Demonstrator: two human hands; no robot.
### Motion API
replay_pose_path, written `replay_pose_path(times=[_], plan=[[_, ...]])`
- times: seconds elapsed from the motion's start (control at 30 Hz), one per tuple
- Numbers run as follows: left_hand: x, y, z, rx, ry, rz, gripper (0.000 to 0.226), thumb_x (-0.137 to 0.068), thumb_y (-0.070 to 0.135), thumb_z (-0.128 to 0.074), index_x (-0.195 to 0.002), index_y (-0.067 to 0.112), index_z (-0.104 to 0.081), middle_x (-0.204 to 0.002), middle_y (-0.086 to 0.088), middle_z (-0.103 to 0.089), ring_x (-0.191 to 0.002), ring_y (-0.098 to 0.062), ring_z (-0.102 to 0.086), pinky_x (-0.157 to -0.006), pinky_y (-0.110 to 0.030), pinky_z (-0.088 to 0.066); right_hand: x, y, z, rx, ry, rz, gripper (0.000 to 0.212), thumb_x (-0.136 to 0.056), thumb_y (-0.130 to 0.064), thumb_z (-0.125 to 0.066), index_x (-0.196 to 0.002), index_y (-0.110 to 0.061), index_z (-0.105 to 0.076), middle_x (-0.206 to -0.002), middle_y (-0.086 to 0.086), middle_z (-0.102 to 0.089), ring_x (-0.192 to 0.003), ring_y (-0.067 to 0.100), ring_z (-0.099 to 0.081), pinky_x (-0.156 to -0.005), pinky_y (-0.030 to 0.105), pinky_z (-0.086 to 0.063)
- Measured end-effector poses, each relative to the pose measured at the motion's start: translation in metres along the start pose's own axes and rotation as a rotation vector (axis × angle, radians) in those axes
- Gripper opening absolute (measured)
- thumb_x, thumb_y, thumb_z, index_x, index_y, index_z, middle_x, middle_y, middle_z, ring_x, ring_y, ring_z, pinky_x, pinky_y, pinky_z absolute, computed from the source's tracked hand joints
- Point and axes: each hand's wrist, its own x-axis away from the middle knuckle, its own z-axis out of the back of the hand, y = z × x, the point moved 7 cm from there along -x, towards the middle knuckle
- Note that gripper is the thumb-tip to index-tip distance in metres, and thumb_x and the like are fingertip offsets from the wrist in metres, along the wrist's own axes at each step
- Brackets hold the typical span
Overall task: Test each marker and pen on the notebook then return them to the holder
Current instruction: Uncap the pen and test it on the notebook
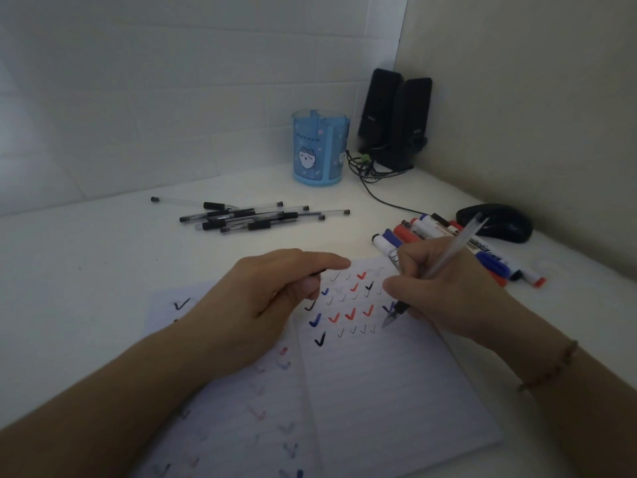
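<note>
An open notebook [362, 381] fills the lower frame; above it the right hand [448, 288] grips a pen [444, 260], tip at the page, while the left hand [262, 298] apparently pinches its cap. Loose pens [248, 215] mid-frame could roll; the holder [319, 148] waits beyond.

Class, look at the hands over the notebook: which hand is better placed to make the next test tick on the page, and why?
The right hand: it already grips the pen, tip down beside the last tick on the notebook. The left hand rests on the page, pinching what looks like a pen cap.
</note>
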Motion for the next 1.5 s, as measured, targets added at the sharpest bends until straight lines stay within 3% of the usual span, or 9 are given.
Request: replay_pose_path(times=[0.23,0.43,0.57,0.67,0.83,0.97,1.23,1.4,1.5], plan=[[0.000,0.002,-0.001,0.052,0.012,0.039,0.034,-0.097,0.034,-0.033,-0.129,0.039,-0.045,-0.085,0.015,-0.062,-0.074,-0.005,-0.058,-0.069,-0.014,-0.041,-0.002,0.001,0.003,-0.039,0.013,-0.002,0.033,-0.081,-0.001,-0.063,-0.055,-0.009,-0.045,-0.047,0.007,-0.047,-0.041,0.013,-0.052,-0.045,0.015,-0.047],[-0.001,0.001,0.003,0.167,0.073,0.142,0.012,-0.090,0.025,-0.047,-0.095,0.034,-0.042,-0.081,0.023,-0.066,-0.067,0.006,-0.056,-0.065,-0.007,-0.036,0.003,-0.012,0.009,-0.507,-0.036,0.066,0.031,-0.066,-0.033,-0.072,-0.061,-0.008,-0.055,-0.044,0.006,-0.046,-0.037,0.017,-0.038,-0.037,0.023,-0.035],[-0.002,0.000,0.009,0.205,0.154,0.145,0.006,-0.087,0.033,-0.054,-0.092,0.036,-0.051,-0.086,0.016,-0.066,-0.069,-0.002,-0.059,-0.065,-0.011,-0.043,0.006,-0.019,0.003,-0.565,-0.218,0.169,0.028,-0.067,-0.034,-0.076,-0.080,-0.010,-0.069,-0.061,0.006,-0.063,-0.050,0.019,-0.055,-0.044,0.025,-0.043],[-0.002,0.001,0.010,0.291,0.199,0.127,0.009,-0.085,0.035,-0.052,-0.093,0.032,-0.056,-0.080,0.008,-0.065,-0.059,-0.010,-0.059,-0.060,-0.014,-0.045,0.007,-0.023,0.002,-0.642,-0.228,0.202,0.028,-0.070,-0.022,-0.058,-0.089,-0.004,-0.068,-0.069,0.011,-0.068,-0.054,0.024,-0.061,-0.045,0.025,-0.044],[-0.002,0.001,0.005,0.397,0.190,0.144,0.011,-0.084,0.031,-0.054,-0.094,0.031,-0.058,-0.077,0.005,-0.067,-0.054,-0.013,-0.058,-0.057,-0.019,-0.045,0.008,-0.025,0.000,-0.621,-0.183,0.182,0.026,-0.065,-0.025,-0.061,-0.084,-0.008,-0.056,-0.072,0.011,-0.072,-0.051,0.024,-0.062,-0.043,0.025,-0.043],[-0.001,0.002,0.003,0.417,0.178,0.161,0.009,-0.088,0.021,-0.057,-0.094,0.027,-0.059,-0.075,0.006,-0.067,-0.053,-0.011,-0.057,-0.055,-0.017,-0.043,0.009,-0.028,-0.003,-0.622,-0.202,0.184,0.016,-0.064,-0.027,-0.062,-0.078,-0.019,-0.063,-0.074,0.012,-0.072,-0.051,0.027,-0.063,-0.044,0.025,-0.042],[-0.001,0.004,0.005,0.362,0.197,0.181,0.011,-0.086,0.019,-0.058,-0.092,0.027,-0.060,-0.072,0.004,-0.066,-0.052,-0.010,-0.058,-0.054,-0.017,-0.046,0.009,-0.029,-0.004,-0.589,-0.202,0.172,0.017,-0.062,-0.025,-0.065,-0.076,-0.015,-0.063,-0.079,0.016,-0.073,-0.053,0.027,-0.064,-0.043,0.025,-0.043],[0.001,0.007,0.000,0.362,0.149,0.180,0.014,-0.087,0.020,-0.057,-0.091,0.033,-0.060,-0.069,0.001,-0.066,-0.050,-0.014,-0.058,-0.049,-0.027,-0.050,0.013,-0.032,-0.012,-0.468,-0.202,0.194,0.016,-0.076,-0.017,-0.073,-0.082,-0.008,-0.061,-0.084,0.008,-0.075,-0.057,0.026,-0.069,-0.043,0.022,-0.045],[0.001,0.009,0.001,0.429,0.166,0.164,0.011,-0.086,0.015,-0.057,-0.090,0.024,-0.061,-0.064,0.004,-0.064,-0.046,-0.007,-0.050,-0.047,-0.019,-0.041,0.015,-0.037,-0.013,-0.461,-0.189,0.194,0.014,-0.076,-0.019,-0.062,-0.080,-0.006,-0.059,-0.084,0.006,-0.076,-0.061,0.028,-0.070,-0.042,0.024,-0.044]])
